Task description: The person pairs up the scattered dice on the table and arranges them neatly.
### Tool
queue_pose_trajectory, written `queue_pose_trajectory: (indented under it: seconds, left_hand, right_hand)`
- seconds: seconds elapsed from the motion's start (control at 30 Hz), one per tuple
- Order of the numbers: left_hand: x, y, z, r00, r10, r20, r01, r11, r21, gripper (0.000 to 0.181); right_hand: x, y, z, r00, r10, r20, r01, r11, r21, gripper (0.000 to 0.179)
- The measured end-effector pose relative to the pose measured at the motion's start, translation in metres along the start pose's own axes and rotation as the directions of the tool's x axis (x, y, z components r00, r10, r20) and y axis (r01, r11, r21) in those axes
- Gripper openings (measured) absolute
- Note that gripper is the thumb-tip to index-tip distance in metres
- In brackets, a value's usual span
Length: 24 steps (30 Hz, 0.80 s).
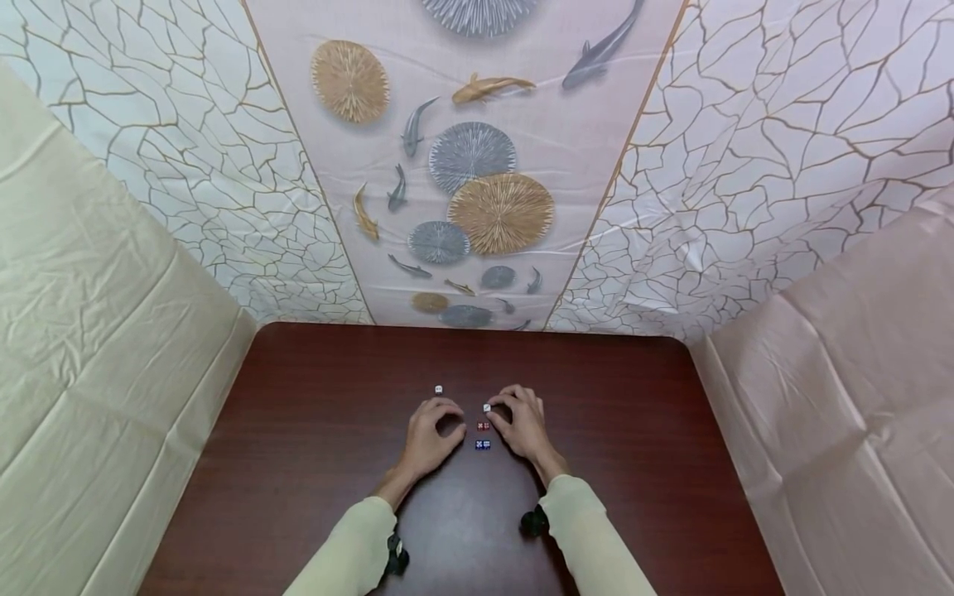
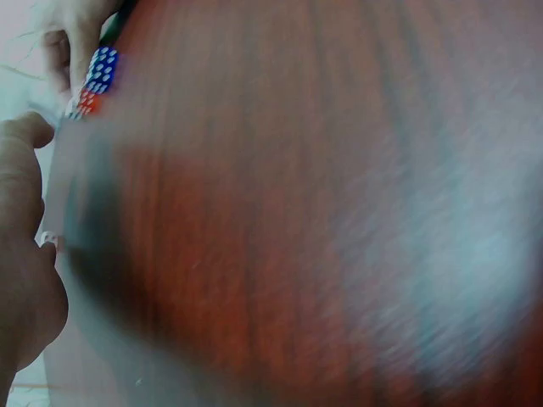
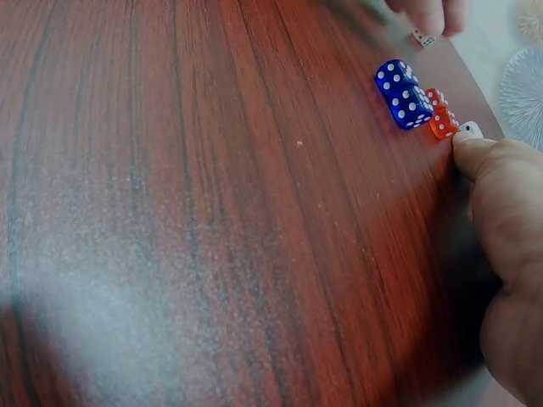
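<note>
My right hand (image 1: pixel 526 425) pinches a white die (image 1: pixel 487 408) between thumb and fingertips, just behind a pair of red dice (image 1: pixel 483 426). Nearer to me, two blue dice (image 1: pixel 483 444) sit side by side in line with the red ones. In the right wrist view the thumb covers part of the white die (image 3: pixel 469 129), right beside the red dice (image 3: pixel 443 114). My left hand (image 1: pixel 432 434) is to the left of the dice, its thumb and forefinger curved apart with nothing between them. Beyond its knuckles lies a second white die (image 1: pixel 438 389).
The dark reddish-brown table (image 1: pixel 313 389) has wood grain and rounded far corners. A patterned cloth wall (image 1: pixel 477 273) with fish and round motifs rises behind it. Plain cloth hangs on the left (image 1: pixel 127 356) and right (image 1: pixel 835 414).
</note>
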<state>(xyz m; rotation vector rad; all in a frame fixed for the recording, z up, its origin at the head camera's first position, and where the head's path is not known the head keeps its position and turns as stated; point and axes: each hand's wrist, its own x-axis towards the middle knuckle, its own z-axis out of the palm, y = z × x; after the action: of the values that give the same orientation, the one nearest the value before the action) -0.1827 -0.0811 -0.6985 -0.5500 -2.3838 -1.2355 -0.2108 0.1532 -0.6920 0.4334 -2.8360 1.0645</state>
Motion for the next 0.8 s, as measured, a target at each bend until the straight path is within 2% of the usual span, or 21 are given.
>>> queue_pose_trajectory:
  seconds: [0.13, 0.23, 0.37, 0.5, 0.63, 0.8]
  left_hand:
    - [0.007, -0.012, -0.006, 0.997, 0.010, -0.075, -0.008, 1.000, 0.028, 0.022]
    - [0.012, -0.018, -0.012, 0.996, -0.025, -0.084, 0.030, 0.998, 0.054, 0.024]
    - [0.019, -0.022, -0.022, 0.992, -0.117, -0.040, 0.121, 0.987, 0.105, 0.026]
    - [0.027, -0.026, -0.029, 0.983, -0.181, -0.002, 0.179, 0.969, 0.169, 0.026]
    - [0.033, -0.031, -0.032, 0.974, -0.219, 0.057, 0.201, 0.953, 0.226, 0.027]
    - [0.036, -0.036, -0.032, 0.955, -0.265, 0.135, 0.224, 0.940, 0.257, 0.026]
  right_hand:
    - [0.000, 0.001, 0.000, 1.000, -0.008, -0.003, 0.008, 1.000, 0.006, 0.015]
    - [-0.002, 0.000, -0.001, 1.000, -0.008, 0.007, 0.008, 1.000, 0.021, 0.015]
    - [-0.002, -0.002, -0.003, 1.000, 0.000, 0.022, 0.000, 0.999, 0.041, 0.015]
    - [-0.002, -0.003, -0.002, 1.000, 0.003, 0.022, -0.004, 0.999, 0.052, 0.016]
    - [-0.002, -0.002, -0.002, 1.000, -0.004, 0.008, 0.004, 0.999, 0.052, 0.017]
    - [-0.002, 0.000, 0.000, 1.000, -0.010, 0.001, 0.010, 0.999, 0.030, 0.016]
